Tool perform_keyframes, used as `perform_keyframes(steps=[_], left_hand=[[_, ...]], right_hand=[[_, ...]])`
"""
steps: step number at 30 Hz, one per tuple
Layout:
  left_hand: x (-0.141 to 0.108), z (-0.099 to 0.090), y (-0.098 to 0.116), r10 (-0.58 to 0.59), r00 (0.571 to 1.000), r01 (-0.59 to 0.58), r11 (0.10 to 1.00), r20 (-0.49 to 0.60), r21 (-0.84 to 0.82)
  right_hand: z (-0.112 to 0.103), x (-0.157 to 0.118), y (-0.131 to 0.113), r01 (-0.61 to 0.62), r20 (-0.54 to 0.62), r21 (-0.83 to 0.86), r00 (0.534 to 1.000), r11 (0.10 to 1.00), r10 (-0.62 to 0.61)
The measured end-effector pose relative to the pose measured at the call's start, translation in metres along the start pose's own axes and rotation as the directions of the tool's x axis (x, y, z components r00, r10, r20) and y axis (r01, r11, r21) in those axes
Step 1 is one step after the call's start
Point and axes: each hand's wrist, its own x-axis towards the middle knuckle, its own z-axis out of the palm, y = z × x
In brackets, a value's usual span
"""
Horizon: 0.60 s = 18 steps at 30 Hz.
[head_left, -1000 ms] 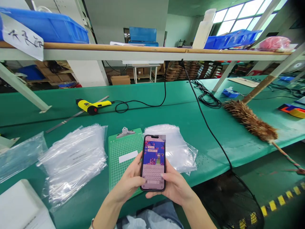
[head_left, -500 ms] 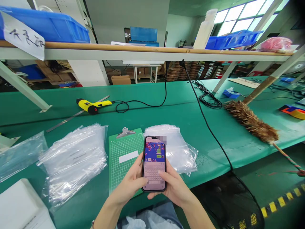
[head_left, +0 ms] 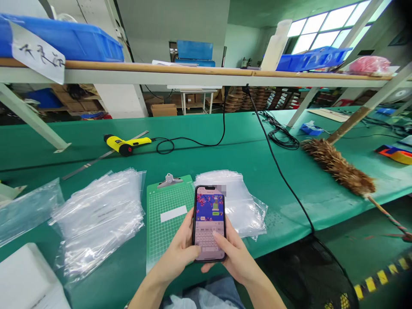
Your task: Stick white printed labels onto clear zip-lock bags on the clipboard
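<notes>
Together — the left hand and right hand grip one smartphone.

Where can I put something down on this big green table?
Try the bare green bench top between the black cable and the clear bags. It's crowded by the phone, where the left hand, right hand, clipboard and bags bunch up.

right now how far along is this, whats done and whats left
Done: the chat on the phone already shows messages. In hand: that phone, held in the left hand and right hand, keyboard up, right thumb over the keys. Left: the stacks of bags on either side of the clipboard lie with neither hand on them.
</notes>
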Motion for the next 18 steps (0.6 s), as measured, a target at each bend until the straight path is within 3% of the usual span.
perform_keyframes(steps=[4, 9, 15, 18], left_hand=[[0.0, -0.003, -0.003, 0.014, 1.0, -0.012, 0.999, 0.023, -0.046], [0.002, -0.005, -0.01, 0.077, 0.989, -0.072, 0.996, -0.124, 0.047], [0.0, -0.005, -0.009, 0.087, 0.996, -0.087, 0.996, 0.007, 0.018], [0.0, -0.007, -0.009, 0.108, 0.994, -0.109, 0.994, 0.014, 0.021]], right_hand=[[0.001, -0.002, -0.002, 0.016, 0.039, 0.017, 0.999, 1.0, -0.017], [0.003, -0.004, -0.003, 0.033, 0.072, 0.015, 0.997, 0.999, -0.034], [0.006, 0.0, 0.001, 0.037, -0.021, -0.083, 0.999, 0.996, -0.039], [0.004, -0.001, 0.0, 0.049, 0.031, -0.05, 0.998, 0.998, -0.047]])
